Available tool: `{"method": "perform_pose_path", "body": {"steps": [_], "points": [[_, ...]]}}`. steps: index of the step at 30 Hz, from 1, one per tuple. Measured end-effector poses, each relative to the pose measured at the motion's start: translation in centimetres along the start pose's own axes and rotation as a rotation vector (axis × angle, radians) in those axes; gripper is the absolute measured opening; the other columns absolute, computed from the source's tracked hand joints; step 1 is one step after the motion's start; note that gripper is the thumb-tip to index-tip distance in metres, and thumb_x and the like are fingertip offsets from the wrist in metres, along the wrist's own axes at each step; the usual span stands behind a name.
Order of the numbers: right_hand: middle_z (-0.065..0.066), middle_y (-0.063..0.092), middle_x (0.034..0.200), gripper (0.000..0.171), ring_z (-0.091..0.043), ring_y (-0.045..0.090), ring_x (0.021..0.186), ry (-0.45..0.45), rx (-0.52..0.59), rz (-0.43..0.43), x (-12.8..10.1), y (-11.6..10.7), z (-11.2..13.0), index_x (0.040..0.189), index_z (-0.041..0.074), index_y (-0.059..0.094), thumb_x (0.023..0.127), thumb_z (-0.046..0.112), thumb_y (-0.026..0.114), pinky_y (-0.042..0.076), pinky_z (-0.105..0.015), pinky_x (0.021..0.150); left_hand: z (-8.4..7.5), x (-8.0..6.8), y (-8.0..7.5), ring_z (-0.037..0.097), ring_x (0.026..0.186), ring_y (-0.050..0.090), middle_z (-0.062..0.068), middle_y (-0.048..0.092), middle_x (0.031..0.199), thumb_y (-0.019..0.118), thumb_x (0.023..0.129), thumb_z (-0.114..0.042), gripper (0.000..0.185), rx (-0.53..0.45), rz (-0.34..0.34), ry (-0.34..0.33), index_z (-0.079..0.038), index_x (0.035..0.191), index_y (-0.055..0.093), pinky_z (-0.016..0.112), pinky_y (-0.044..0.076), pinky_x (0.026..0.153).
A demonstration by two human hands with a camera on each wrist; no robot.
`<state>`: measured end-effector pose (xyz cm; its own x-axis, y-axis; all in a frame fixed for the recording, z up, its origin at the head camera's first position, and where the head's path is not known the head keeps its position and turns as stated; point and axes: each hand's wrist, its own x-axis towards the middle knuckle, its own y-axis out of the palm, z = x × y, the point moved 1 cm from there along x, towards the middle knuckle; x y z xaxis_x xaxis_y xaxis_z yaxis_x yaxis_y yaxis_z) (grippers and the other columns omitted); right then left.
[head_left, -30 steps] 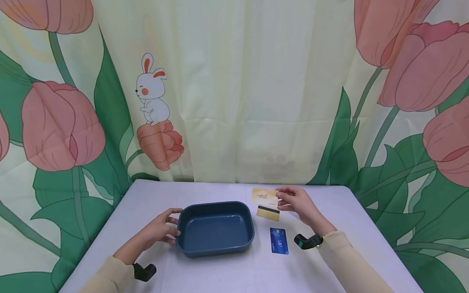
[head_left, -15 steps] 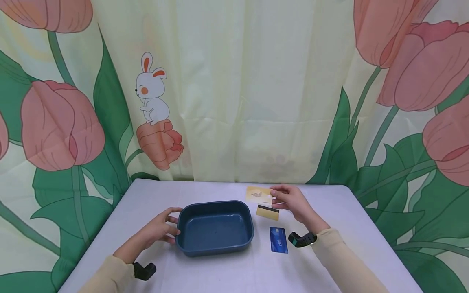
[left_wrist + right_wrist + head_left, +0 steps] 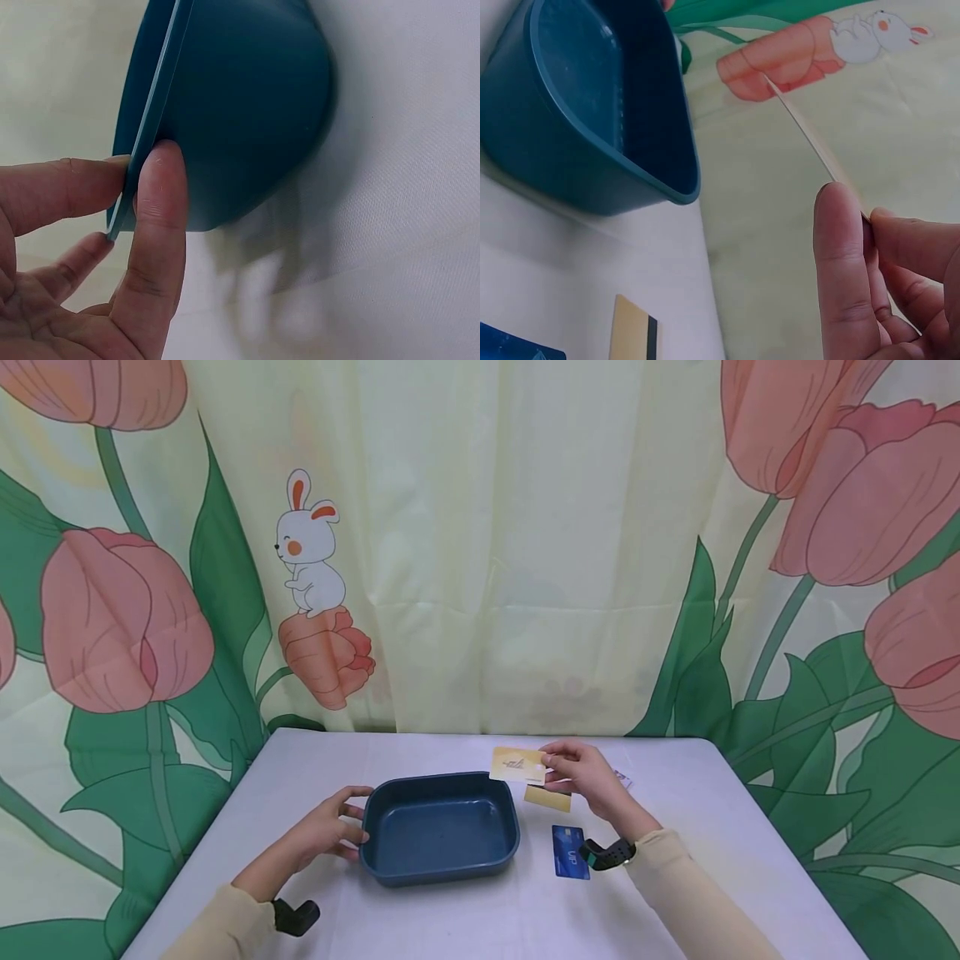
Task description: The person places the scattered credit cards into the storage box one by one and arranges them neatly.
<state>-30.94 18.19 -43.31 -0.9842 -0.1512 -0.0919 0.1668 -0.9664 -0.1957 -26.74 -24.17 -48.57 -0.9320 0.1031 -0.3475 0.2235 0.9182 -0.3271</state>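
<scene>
My right hand (image 3: 588,777) pinches a pale yellow card (image 3: 517,765) by its right edge, raised above the table beside the far right corner of a dark blue plastic tub (image 3: 442,874). In the right wrist view the card (image 3: 804,129) shows nearly edge-on between thumb and finger. At the tub's left end, my left hand (image 3: 326,827) holds the rim; the left wrist view shows its fingers (image 3: 159,195) on both sides of the rim. The tub stands upright on the table, and its inside shows bare floor.
Right of the tub lies a gold card (image 3: 548,799) with a dark stripe, partly covered by the held card and hand. Nearer me lies a blue VIP card (image 3: 568,852). A small patterned card (image 3: 622,778) peeks out behind the right hand. A printed curtain (image 3: 495,568) hangs behind the table.
My right hand has moved left with the yellow card, which now overlaps the tub's corner in the head view. Left hand and tub have stayed in place.
</scene>
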Motion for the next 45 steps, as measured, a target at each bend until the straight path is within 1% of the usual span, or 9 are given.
{"method": "perform_pose_path", "body": {"steps": [7, 16, 27, 36, 41, 45], "points": [[-0.017, 0.069, 0.107, 0.037, -0.016, 0.068, 0.079, 0.006, 0.008, -0.005, 0.0, 0.6, 0.1, 0.133, -0.008, 0.06, 0.103, 0.014, 0.063, 0.063, -0.029, 0.073, -0.2, -0.1, 0.0, 0.03, 0.088, 0.067, 0.027, 0.052, 0.132, 0.071, 0.081, 0.007, 0.081, 0.008, 0.006, 0.009, -0.01, 0.154, 0.04, 0.042, 0.064, 0.07], [-0.013, 0.072, 0.098, 0.035, -0.015, 0.069, 0.075, -0.018, 0.038, 0.033, 0.2, 1.7, 0.1, 0.129, -0.009, 0.062, 0.102, 0.013, 0.065, 0.064, -0.031, 0.072, -0.3, -0.2, 0.0, 0.029, 0.086, 0.067, 0.027, 0.052, 0.131, 0.071, 0.081, 0.007, 0.081, 0.025, -0.008, 0.004, -0.009, 0.154, 0.04, 0.041, 0.064, 0.069], [-0.01, 0.07, 0.092, 0.03, -0.015, 0.067, 0.072, 0.005, 0.069, 0.041, 0.3, 2.8, 0.0, 0.126, -0.007, 0.063, 0.101, 0.01, 0.065, 0.064, -0.031, 0.07, -0.3, -0.3, 0.2, 0.028, 0.088, 0.067, 0.027, 0.052, 0.134, 0.071, 0.082, 0.006, 0.08, 0.041, -0.016, 0.0, -0.01, 0.154, 0.04, 0.041, 0.064, 0.07], [-0.011, 0.073, 0.096, 0.029, -0.015, 0.069, 0.072, 0.013, 0.034, 0.043, 0.1, 3.9, -0.3, 0.125, -0.005, 0.065, 0.102, 0.013, 0.064, 0.064, -0.03, 0.07, -0.4, -0.4, 0.4, 0.028, 0.089, 0.067, 0.028, 0.052, 0.134, 0.071, 0.084, 0.006, 0.077, 0.053, -0.017, 0.014, -0.006, 0.154, 0.042, 0.041, 0.064, 0.071], [-0.011, 0.074, 0.097, 0.029, -0.016, 0.069, 0.072, 0.0, 0.029, 0.054, 0.2, 4.4, -0.3, 0.124, -0.005, 0.065, 0.102, 0.012, 0.064, 0.064, -0.032, 0.071, -0.5, -0.5, 0.3, 0.028, 0.089, 0.067, 0.028, 0.051, 0.134, 0.07, 0.083, 0.007, 0.078, 0.052, -0.006, 0.019, -0.005, 0.154, 0.041, 0.041, 0.064, 0.07], [-0.013, 0.074, 0.101, 0.03, -0.016, 0.069, 0.074, -0.001, 0.023, 0.064, 0.2, 4.9, -0.3, 0.126, -0.004, 0.066, 0.102, 0.014, 0.064, 0.064, -0.033, 0.073, -0.6, -0.5, 0.3, 0.028, 0.089, 0.067, 0.028, 0.051, 0.134, 0.07, 0.083, 0.007, 0.077, 0.045, -0.008, 0.019, -0.005, 0.154, 0.041, 0.041, 0.064, 0.07]]}}
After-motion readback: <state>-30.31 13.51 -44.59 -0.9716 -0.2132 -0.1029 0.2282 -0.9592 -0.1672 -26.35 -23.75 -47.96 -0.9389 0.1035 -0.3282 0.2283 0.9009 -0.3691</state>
